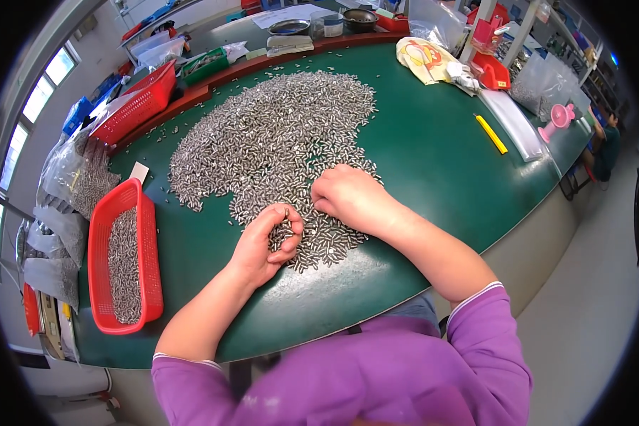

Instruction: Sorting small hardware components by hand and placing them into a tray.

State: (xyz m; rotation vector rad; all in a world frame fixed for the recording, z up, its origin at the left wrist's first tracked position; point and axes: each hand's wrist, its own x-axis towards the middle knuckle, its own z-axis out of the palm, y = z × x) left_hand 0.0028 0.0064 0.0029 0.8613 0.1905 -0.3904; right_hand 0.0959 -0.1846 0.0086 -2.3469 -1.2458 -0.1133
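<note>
A large heap of small shiny metal pins [284, 135] spreads over the green table in front of me. At the near left part of the heap, my left hand [270, 241] is curled, its thumb and fingers bent toward each other. Metal pins show inside that curl; whether they are held or lie behind it I cannot tell. Just to the right, my right hand [348, 197] rests on the pins with its fingers bent down and drawn together. Its fingertips are largely hidden, and so is anything in them.
A red plastic basket [149, 284] with more pins stands at the left. Beyond it are bags of metal parts [85, 174] and another red basket [138, 103]. On the right lie a yellow cutter [490, 134], clear plastic bags [515, 128] and a small pink fan [557, 121]. A person [605, 149] sits far right.
</note>
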